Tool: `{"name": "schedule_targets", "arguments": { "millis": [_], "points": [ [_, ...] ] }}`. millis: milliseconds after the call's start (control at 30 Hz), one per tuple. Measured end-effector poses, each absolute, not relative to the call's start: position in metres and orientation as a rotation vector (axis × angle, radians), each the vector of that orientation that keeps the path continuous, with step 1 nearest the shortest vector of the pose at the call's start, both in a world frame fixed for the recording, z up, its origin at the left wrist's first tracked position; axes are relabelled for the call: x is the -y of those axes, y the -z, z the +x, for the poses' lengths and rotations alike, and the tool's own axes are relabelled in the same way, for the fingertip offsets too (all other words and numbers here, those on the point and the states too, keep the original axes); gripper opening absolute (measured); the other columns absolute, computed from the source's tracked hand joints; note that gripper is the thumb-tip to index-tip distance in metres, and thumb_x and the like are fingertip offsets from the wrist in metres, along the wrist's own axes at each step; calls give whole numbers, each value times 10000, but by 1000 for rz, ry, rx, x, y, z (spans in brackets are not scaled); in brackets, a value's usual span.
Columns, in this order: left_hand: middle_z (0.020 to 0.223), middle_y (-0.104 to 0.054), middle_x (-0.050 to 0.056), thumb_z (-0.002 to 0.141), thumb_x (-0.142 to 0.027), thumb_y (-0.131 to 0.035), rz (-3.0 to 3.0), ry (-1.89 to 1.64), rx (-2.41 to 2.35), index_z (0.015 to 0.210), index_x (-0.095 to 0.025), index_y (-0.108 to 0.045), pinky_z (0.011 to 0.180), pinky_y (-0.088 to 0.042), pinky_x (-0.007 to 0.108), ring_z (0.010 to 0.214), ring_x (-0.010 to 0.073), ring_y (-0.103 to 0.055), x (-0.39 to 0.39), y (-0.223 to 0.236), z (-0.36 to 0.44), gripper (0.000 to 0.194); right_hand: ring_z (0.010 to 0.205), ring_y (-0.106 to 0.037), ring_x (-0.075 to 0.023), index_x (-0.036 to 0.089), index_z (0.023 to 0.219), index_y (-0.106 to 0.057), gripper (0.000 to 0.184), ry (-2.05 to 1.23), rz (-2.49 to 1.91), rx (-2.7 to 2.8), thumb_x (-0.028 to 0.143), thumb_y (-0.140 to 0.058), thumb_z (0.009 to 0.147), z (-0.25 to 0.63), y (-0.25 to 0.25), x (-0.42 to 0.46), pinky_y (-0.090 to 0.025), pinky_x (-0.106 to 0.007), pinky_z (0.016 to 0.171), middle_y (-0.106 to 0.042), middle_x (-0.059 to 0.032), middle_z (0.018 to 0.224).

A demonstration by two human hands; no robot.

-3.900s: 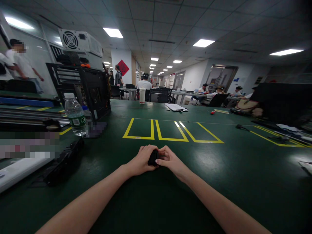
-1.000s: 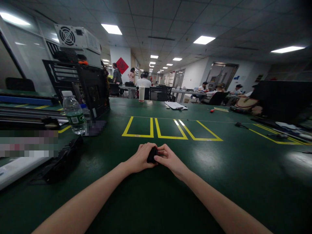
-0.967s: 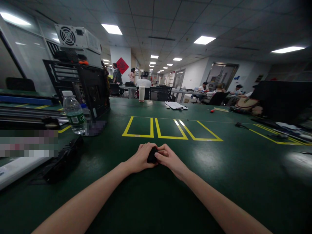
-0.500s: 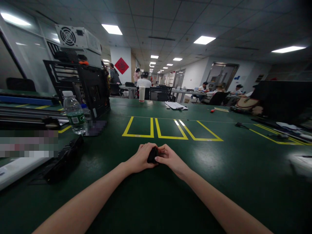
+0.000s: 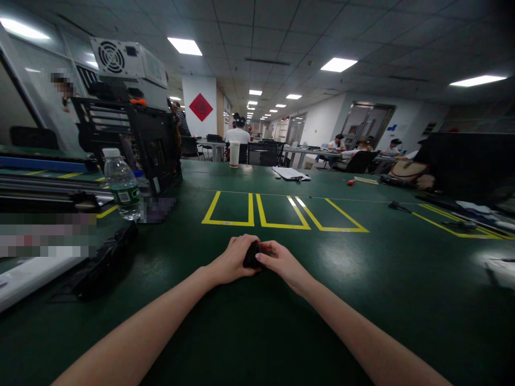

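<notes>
A small black object (image 5: 250, 256) sits between my two hands, low over the green table (image 5: 257, 332); its kind is not clear, as fingers cover much of it. My left hand (image 5: 232, 261) is wrapped round its left side and top. With thumb and fingers, my right hand (image 5: 279, 262) pinches its right edge. Just beyond the hands, yellow tape outlines (image 5: 281, 226) mark the table top.
On the left stand a water bottle (image 5: 123, 187), an open computer case (image 5: 155, 145) with a power supply (image 5: 129, 61) on top, and a black part (image 5: 104, 260). Farther back are a white cup (image 5: 234, 154) and a clipboard (image 5: 290, 173). A dark monitor (image 5: 470, 166) is at right.
My hands stay in nearly the same place around the black object; the right fingers shift slightly at its edge. In the background, a person appears at the left and others have moved.
</notes>
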State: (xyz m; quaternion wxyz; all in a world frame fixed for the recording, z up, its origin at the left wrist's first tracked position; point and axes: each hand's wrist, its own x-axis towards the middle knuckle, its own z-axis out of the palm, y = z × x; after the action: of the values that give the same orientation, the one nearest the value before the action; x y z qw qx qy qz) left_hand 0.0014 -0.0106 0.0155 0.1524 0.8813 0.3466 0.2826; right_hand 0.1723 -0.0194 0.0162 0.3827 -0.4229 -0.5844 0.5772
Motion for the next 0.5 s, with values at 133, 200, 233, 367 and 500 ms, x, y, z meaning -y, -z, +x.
{"name": "schedule_targets", "arguments": {
  "millis": [133,200,233,367,500],
  "points": [
    [1041,-470,50,665,-251,-620,2550,-819,-985,1089,-213,-357,850,-326,366,963,206,-450,9,-13,1,501,963,-512,-167,195,897,-465,315,-1517,-971,1526,196,-636,633,174,-20,22,-400,-343,853,-521,-17,980],
    [1048,-464,55,660,-236,-622,2557,-823,-986,1103,-209,-345,848,-327,366,965,208,-444,8,-13,1,523,957,-514,-169,212,897,-448,356,-1516,-954,1534,185,-656,609,174,-21,24,-408,-346,838,-519,-6,969],
    [1052,-462,58,659,-232,-622,2558,-821,-985,1110,-207,-340,847,-328,366,966,208,-443,8,-13,1,533,946,-519,-171,218,897,-443,362,-1507,-964,1537,197,-660,608,174,-21,25,-414,-351,825,-520,-4,960],
    [1057,-462,54,665,-256,-621,2540,-824,-979,1113,-213,-342,856,-325,370,970,209,-441,9,-14,1,529,899,-533,-172,216,860,-444,243,-1432,-1009,1543,312,-587,688,171,-20,26,-426,-355,789,-526,-6,919],
    [1054,-465,49,666,-270,-624,2526,-833,-984,1103,-216,-349,855,-329,372,971,211,-436,9,-14,2,519,899,-530,-168,214,868,-452,221,-1389,-1041,1538,324,-560,710,168,-20,26,-431,-339,783,-525,-11,933]
  ]
}}
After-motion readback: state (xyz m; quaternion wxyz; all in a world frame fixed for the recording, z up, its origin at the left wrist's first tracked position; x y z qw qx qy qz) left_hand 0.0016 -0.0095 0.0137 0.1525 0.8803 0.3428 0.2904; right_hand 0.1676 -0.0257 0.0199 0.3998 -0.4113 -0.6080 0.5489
